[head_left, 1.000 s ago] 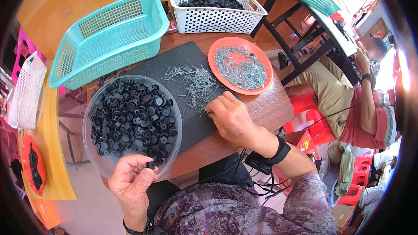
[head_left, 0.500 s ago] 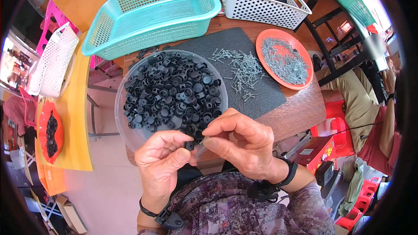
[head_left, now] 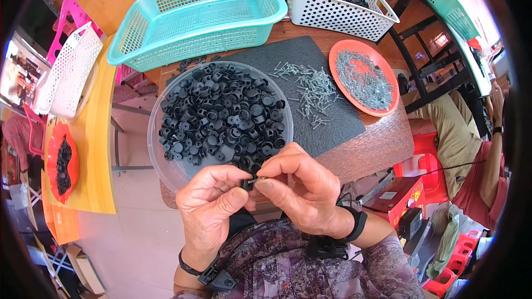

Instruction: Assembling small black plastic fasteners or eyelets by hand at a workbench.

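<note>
My left hand (head_left: 206, 205) pinches a small black plastic part (head_left: 247, 186) between thumb and fingertips. Thumb and forefinger of my right hand (head_left: 302, 188) grip a small metal screw (head_left: 255, 179), its threaded shank lying against the black part. How far the screw sits in it is hidden by the fingertips. Just beyond both hands stands a clear round tub (head_left: 170, 173), heaped with black plastic parts (head_left: 221, 113). To its right, loose screws (head_left: 315, 89) are scattered on a dark mat (head_left: 341, 130). More screws fill an orange plate (head_left: 380, 113).
A turquoise basket (head_left: 194, 44) and a white basket (head_left: 338, 21) holding black pieces stand along the back. At left, a red dish (head_left: 54, 160) with black pieces sits on a yellow surface (head_left: 100, 149). Another person (head_left: 471, 171) sits at right, near red stools (head_left: 429, 152).
Both hands have come closer together. The screw in my right hand now meets the black part held by my left. The view has shifted slightly.
</note>
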`<action>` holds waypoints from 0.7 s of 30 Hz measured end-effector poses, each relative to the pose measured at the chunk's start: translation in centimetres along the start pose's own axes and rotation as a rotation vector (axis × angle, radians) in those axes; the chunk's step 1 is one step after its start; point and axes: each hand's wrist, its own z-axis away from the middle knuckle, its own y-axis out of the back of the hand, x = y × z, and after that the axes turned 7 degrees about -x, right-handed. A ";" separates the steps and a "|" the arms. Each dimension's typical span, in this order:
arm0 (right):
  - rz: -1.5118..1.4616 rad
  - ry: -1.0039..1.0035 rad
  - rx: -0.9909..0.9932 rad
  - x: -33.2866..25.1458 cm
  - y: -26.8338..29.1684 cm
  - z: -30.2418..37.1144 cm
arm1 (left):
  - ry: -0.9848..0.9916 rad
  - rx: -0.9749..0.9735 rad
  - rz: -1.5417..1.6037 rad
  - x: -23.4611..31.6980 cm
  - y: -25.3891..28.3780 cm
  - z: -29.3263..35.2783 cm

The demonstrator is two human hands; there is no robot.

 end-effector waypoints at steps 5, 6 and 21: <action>0.142 0.121 -0.023 0.0 0.2 -0.2 | -0.006 0.012 0.007 0.0 0.1 0.0; 0.142 0.121 -0.025 0.1 0.2 -0.1 | -0.004 0.013 0.003 0.0 0.1 0.0; 0.177 0.113 -0.022 -0.2 0.0 -0.2 | -0.001 0.041 -0.021 0.2 0.1 0.0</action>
